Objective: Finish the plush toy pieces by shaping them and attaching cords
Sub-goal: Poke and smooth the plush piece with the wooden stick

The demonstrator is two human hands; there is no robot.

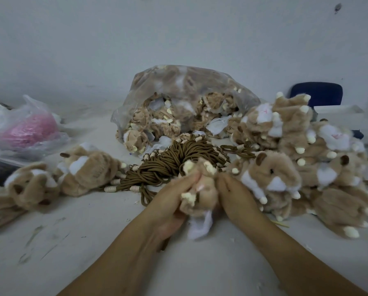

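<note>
My left hand (170,202) and right hand (235,194) both clamped round a small tan fuzzy plush toy piece (201,196) over the scuffed white table (93,242), just behind I see a bundle of brown beaded cords (174,161), farthest a clear plastic bag of tan plush pieces (185,97)

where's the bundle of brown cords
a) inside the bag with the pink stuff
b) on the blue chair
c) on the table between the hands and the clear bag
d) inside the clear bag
c: the brown cords lie in a heap on the table, just beyond the left hand and right hand that hold a plush piece, and in front of the clear bag.
</note>
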